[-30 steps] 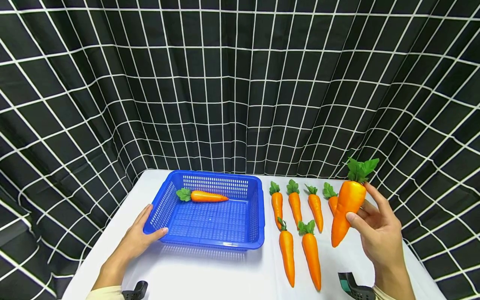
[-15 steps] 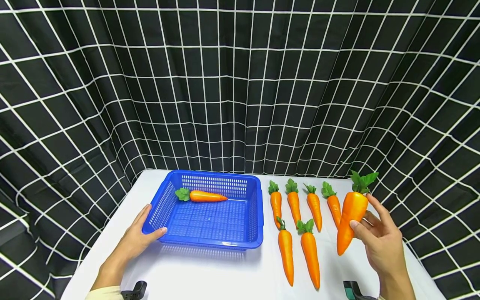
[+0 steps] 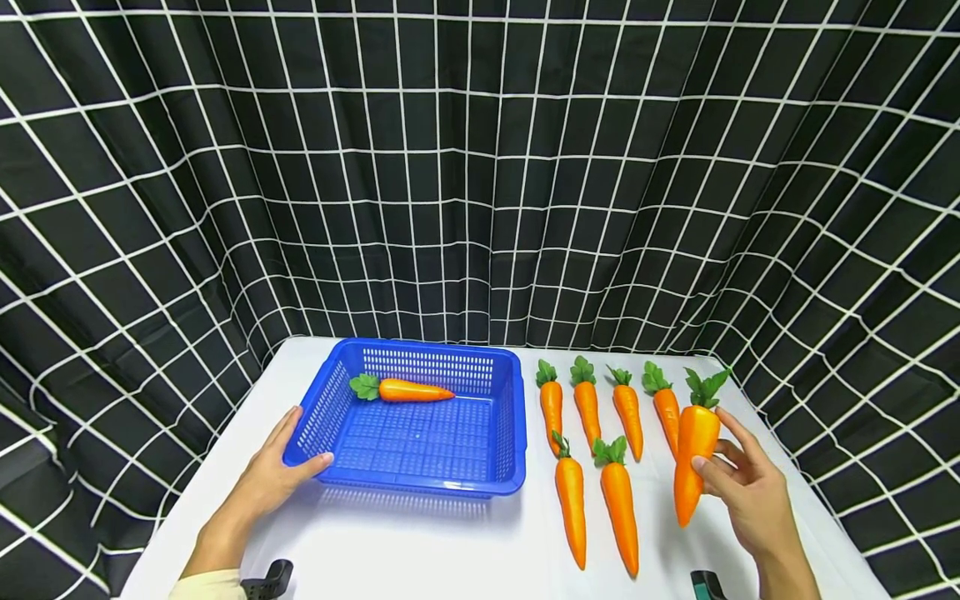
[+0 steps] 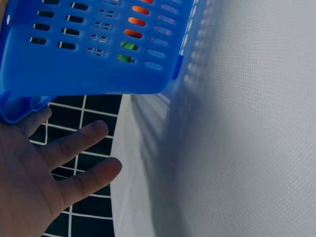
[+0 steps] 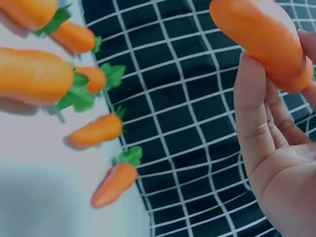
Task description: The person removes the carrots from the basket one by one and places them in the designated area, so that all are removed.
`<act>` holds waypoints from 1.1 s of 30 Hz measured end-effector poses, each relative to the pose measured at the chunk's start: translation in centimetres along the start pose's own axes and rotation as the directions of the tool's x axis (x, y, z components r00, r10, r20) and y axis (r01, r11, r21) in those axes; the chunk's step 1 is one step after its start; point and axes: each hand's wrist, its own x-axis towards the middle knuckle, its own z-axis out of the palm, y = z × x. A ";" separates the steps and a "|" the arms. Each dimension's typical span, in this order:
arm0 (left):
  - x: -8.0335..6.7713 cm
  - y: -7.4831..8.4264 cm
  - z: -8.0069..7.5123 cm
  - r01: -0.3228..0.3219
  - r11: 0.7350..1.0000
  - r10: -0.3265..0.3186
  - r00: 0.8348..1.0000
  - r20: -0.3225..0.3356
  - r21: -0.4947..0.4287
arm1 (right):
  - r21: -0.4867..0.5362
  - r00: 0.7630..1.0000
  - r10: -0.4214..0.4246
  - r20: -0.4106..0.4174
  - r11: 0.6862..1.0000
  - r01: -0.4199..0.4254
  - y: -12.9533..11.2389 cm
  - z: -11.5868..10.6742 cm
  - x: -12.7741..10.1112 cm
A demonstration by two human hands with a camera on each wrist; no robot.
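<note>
My right hand holds a fat orange carrot with green leaves between thumb and fingers, low over the table's right side; in the right wrist view the same carrot lies against my fingers. My left hand rests with straight fingers against the near left corner of a blue basket, thumb on its rim. In the left wrist view the basket wall is just above my fingers. One carrot lies inside the basket at the back.
Several smaller carrots lie on the white table right of the basket, a back row and a front pair. A black curtain with a white grid surrounds the table. Dark wrist gear sits at the near edge.
My right hand has lowered the fat carrot from chest height down toward the table, at the right end of the carrot row. The left hand and basket have stayed put.
</note>
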 end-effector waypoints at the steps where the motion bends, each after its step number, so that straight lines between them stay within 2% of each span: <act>1: 0.0 0.0 0.0 -0.003 1.000 0.003 1.000 -0.002 -0.002 | -0.003 1.000 0.010 0.005 1.000 -0.010 0.2 -0.1 0.0; 5: 0.1 0.0 -0.1 -0.009 1.000 0.009 1.000 -0.005 -0.008 | -0.010 0.999 0.036 0.022 0.999 -0.036 1.2 -0.5 0.0; 10: 0.0 0.1 0.0 -0.001 1.000 0.001 1.000 0.003 -0.008 | -0.083 0.995 0.104 0.004 0.991 -0.103 2.5 -1.1 -0.1; 21: -0.1 0.2 -0.1 0.002 1.000 -0.002 1.000 -0.001 -0.007 | -0.112 0.962 0.268 -0.059 0.956 -0.273 5.5 -2.2 -0.6; 27: -0.1 0.5 -0.2 0.024 1.000 -0.024 1.000 0.012 -0.006 | -0.216 0.932 0.352 -0.080 0.907 -0.361 6.6 -2.4 -0.9; 33: -0.2 0.7 -0.2 0.027 1.000 -0.027 1.000 0.015 -0.004 | -0.312 0.893 0.435 -0.120 0.837 -0.449 7.1 -2.3 -1.4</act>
